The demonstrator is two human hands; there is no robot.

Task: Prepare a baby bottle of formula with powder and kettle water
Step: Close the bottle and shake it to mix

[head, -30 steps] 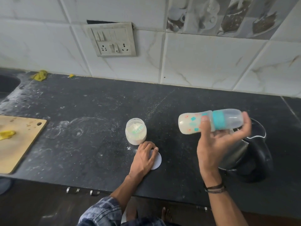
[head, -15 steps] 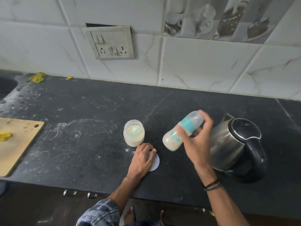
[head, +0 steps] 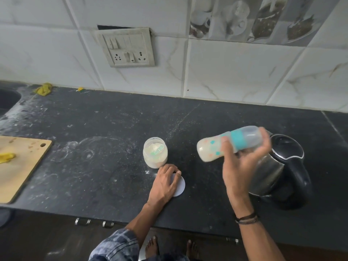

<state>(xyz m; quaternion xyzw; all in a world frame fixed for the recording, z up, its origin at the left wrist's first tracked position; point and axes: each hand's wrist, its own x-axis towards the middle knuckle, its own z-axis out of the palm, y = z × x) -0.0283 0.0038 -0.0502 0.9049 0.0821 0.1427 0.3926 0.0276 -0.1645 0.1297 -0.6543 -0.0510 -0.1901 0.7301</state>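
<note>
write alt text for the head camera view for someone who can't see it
Seen from above, a person's right hand holds a capped baby bottle of milky formula tilted on its side over a dark counter, in front of an electric kettle. The left hand rests on a white lid beside an open jar of powder.

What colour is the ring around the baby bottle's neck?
Teal, on the baby bottle in the right hand; head view.
</note>
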